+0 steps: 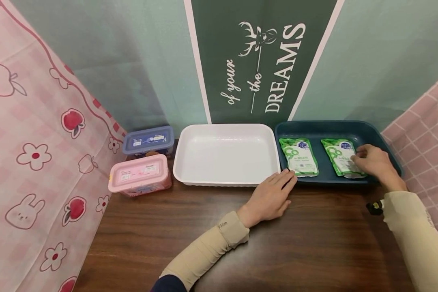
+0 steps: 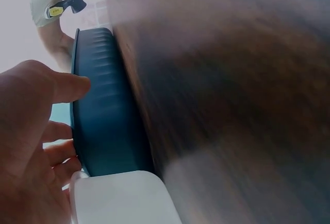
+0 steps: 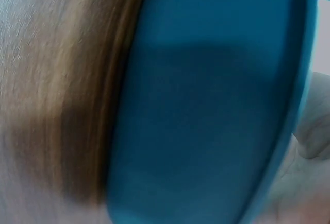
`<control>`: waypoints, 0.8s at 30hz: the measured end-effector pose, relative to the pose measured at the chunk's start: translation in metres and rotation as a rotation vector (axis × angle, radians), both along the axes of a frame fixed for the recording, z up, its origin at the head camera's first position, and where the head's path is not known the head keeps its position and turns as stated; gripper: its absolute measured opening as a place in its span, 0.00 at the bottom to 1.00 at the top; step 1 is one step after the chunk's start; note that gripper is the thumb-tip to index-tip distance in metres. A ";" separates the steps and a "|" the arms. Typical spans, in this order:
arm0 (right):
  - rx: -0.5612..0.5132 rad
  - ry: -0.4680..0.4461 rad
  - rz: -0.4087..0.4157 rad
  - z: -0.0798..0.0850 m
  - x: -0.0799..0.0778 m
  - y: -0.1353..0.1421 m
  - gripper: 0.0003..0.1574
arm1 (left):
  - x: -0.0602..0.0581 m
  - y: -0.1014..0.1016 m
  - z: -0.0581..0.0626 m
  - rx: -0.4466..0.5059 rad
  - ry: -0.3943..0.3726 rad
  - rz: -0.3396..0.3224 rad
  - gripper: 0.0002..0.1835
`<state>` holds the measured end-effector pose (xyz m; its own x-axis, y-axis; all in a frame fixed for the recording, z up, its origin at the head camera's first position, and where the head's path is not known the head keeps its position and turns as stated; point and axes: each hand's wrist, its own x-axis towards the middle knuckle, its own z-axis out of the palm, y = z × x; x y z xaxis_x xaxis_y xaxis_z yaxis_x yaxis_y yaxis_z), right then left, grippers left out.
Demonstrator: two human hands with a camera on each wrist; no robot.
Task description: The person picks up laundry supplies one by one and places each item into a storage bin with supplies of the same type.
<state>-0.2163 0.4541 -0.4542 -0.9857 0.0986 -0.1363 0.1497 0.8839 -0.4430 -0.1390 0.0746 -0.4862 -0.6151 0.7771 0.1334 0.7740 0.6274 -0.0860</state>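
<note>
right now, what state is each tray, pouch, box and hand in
Left green-and-white pouch, lying printed side up
Right green-and-white pouch, lying printed side up
Dark teal tray, upright, uncovered, with both pouches in it
White tray, upright, uncovered
Pink lidded box, closed
Blue lidded box, closed
Left hand, fingers extended, at the trays' adjoining front corners
Right hand, fingers bent at the right pouch; grip unclear

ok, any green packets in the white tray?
No, the left packet and the right packet both lie in the dark blue tray, beside the white tray.
</note>
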 end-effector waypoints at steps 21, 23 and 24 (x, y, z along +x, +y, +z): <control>-0.169 0.321 0.188 0.016 0.039 -0.104 0.26 | 0.000 -0.048 0.017 0.152 -0.077 0.069 0.34; -0.202 0.353 0.214 0.015 0.045 -0.117 0.25 | -0.002 -0.061 0.019 0.204 -0.071 0.073 0.34; -0.220 0.367 0.228 0.013 0.048 -0.124 0.24 | -0.003 -0.068 0.020 0.229 -0.064 0.077 0.34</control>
<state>-0.1684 0.3302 -0.4411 -0.9657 -0.1178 0.2316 -0.2385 0.7552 -0.6106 -0.1416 0.0062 -0.4660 -0.6841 0.6818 0.2592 0.7226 0.6820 0.1129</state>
